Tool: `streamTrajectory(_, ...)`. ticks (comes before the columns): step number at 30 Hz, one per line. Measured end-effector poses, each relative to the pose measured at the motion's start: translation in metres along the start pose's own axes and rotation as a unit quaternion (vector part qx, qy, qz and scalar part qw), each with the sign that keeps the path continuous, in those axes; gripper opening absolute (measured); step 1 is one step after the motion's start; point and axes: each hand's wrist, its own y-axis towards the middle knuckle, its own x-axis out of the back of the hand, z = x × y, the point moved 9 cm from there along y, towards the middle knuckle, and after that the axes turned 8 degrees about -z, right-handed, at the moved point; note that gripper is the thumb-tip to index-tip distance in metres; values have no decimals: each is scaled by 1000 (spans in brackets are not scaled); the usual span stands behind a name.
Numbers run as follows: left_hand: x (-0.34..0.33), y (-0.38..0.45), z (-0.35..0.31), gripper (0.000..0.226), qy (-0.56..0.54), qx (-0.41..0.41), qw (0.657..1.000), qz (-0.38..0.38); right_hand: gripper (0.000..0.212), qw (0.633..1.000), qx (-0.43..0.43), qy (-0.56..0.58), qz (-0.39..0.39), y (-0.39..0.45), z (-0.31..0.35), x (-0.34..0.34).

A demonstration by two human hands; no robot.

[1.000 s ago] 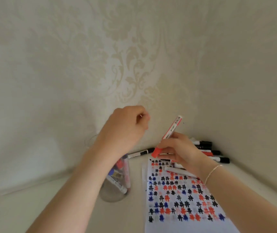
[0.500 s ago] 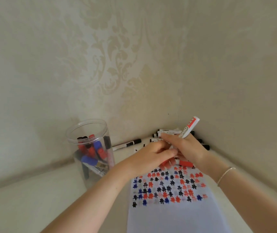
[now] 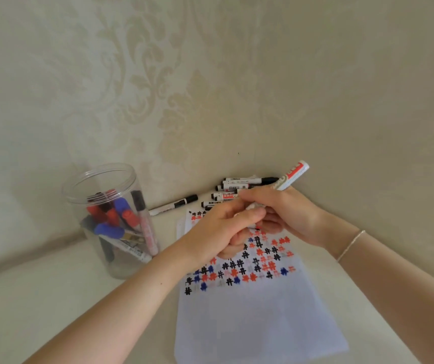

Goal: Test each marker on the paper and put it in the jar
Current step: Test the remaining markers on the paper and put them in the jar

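Note:
My right hand [image 3: 286, 214] grips a white marker with a red label [image 3: 290, 176], its back end pointing up and to the right above the paper [image 3: 250, 319]. My left hand [image 3: 218, 232] meets it over the paper's top, fingers curled around the marker's lower end, where the red cap is mostly hidden. The white paper carries rows of black, red and blue hash marks. A clear plastic jar [image 3: 100, 179] stands to the left, holding several red, blue and black markers.
Several loose markers [image 3: 234, 191] lie in the corner behind the hands, and one black-capped marker [image 3: 173, 204] lies apart between them and the jar. Patterned walls close off the back and the right side.
My left hand has come away from above the jar and over to the marker in my right hand. The view has shifted, so the jar now shows in full.

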Motion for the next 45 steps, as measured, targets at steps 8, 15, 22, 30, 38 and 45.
streamTrajectory(8, 47, -27, 57, 72, 404, 194, 889, 93, 44, 956, -32, 105, -273, -9, -23, 87)
streamTrajectory(15, 53, -39, 82, 88, 476, 180, 850, 135, 16, 960, -69, 101, -252, -17, -47, 53)
streamTrajectory(22, 56, -42, 82, 91, 472, 96, 872, 88, 31, 965, -102, 84, -225, -29, -62, -15)
streamTrajectory(30, 73, -50, 86, 92, 562, 11, 826, 41, 26, 972, -90, 83, -202, -35, -81, -57)
streamTrajectory(38, 71, -52, 84, 95, 567, -34, 822, 36, 22, 955, -40, -103, -275, -45, -86, -59)
streamTrajectory(45, 73, -52, 84, 91, 562, -45, 825, 37, 20, 948, -24, -157, -276, -46, -84, -64)
